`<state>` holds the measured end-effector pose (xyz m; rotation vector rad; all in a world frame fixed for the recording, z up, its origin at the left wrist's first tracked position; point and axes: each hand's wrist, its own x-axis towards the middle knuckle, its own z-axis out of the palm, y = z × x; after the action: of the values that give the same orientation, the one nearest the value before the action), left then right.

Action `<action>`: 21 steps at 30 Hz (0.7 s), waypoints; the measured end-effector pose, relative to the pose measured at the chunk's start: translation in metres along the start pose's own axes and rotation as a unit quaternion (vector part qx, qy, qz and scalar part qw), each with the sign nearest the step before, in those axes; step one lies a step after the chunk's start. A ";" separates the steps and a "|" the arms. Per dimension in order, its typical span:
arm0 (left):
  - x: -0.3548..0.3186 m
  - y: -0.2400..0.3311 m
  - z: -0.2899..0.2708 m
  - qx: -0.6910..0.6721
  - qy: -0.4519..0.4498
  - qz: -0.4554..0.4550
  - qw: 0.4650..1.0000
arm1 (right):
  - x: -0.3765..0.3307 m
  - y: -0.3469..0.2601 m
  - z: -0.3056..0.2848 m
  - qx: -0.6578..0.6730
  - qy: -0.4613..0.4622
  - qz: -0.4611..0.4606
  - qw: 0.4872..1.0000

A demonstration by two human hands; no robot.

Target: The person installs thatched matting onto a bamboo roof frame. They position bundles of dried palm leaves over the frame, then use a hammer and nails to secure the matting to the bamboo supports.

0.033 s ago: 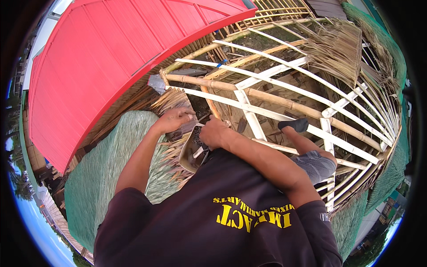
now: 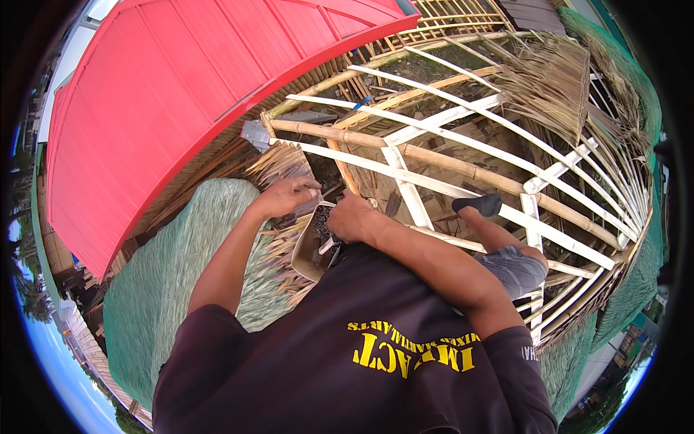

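Note:
My left hand (image 2: 288, 195) hovers over the ragged edge of the palm thatch (image 2: 278, 170), fingers curled together; anything between the fingertips is too small to make out. Just right of it, a beige cut-open plastic container (image 2: 306, 259) leans close against my dark shirt. Dark nails (image 2: 320, 220) lie inside it, along with a small whitish piece (image 2: 327, 245). My right hand (image 2: 351, 217) is closed at the container's right rim, and its fingers are mostly hidden from above. A pale round end of something (image 2: 372, 203) shows beside its knuckles.
White-painted slats (image 2: 441, 135) and bamboo poles (image 2: 463, 168) form an open roof frame to the right, with gaps down to below. My bare leg with a dark sock (image 2: 478, 205) rests across it. A red metal roof (image 2: 188, 79) rises left; green netting (image 2: 181, 246) covers thatch nearby.
Almost nothing differs. My left fingertips and the whitish piece in the container have shifted very slightly; the right hand stays at the rim.

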<state>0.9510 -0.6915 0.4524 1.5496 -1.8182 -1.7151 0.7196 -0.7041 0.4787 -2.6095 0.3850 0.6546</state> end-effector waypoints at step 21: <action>0.148 0.093 0.080 0.051 -0.009 0.085 0.995 | -0.112 0.085 0.014 0.286 0.157 0.200 0.924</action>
<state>0.7792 -0.7758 0.4327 1.3748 -2.0105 -1.5883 0.5888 -0.7535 0.4951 -2.0709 1.0565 0.1851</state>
